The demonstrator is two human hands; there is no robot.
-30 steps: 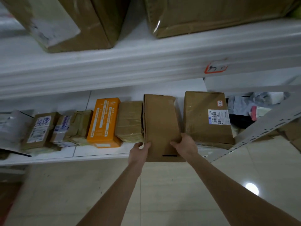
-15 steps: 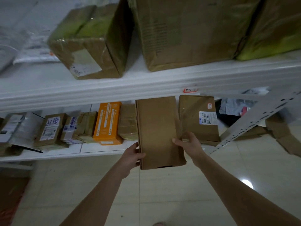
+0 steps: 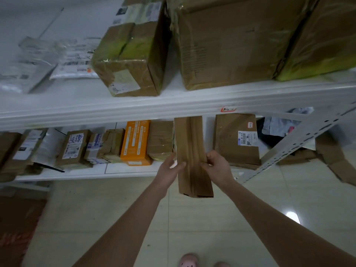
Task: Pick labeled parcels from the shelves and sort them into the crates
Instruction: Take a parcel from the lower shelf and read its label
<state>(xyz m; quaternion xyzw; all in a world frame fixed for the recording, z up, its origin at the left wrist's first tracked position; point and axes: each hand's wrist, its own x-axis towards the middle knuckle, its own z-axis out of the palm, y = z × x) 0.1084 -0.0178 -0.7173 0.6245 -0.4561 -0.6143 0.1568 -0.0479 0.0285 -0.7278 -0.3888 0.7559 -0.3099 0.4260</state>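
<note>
A long flat brown cardboard parcel is held on edge in front of the lower shelf, its narrow side toward me. My left hand grips its left face and my right hand grips its right face, thumbs on the near side. No label shows on the side I can see. The parcel's far end reaches up to the rim of the upper shelf.
The lower shelf holds an orange box, several small taped and labeled parcels and a labeled brown parcel. Large taped boxes sit on the upper shelf. A slanted white metal strut stands right. Tiled floor below.
The parcel has come off the lower shelf toward me and been turned from flat-face-on to edge-on. Both hands stay on it. My view has tilted up.
</note>
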